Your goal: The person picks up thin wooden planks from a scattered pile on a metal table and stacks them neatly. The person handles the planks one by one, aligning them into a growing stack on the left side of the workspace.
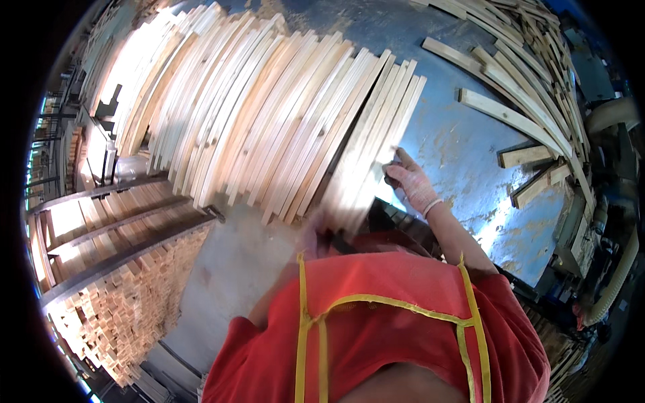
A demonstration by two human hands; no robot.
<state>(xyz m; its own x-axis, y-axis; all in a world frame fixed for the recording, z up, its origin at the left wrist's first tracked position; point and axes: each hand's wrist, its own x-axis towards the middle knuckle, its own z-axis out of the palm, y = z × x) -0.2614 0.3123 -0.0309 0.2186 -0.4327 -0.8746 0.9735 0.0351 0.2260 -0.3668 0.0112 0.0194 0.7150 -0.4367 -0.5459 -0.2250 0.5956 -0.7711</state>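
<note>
Both hands (415, 188) seemingly at outermost strips (377, 144)

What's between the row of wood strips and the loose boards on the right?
Head view: a stretch of blue surface with brownish patches lies between the wood strips and the loose boards.

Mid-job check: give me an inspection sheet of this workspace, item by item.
Surface: blue table, stained brown in places.
Job's things: wood strips, side by side in a long row.
Clutter: loose boards, piled untidily at right.
Hands: right hand at the row's right edge; left hand blurred near the strips' near ends; grip unclear.
Cables: nothing seen.
Surroundings: dark rack with stacked wood pieces at left; ribbed hose at far right.
</note>
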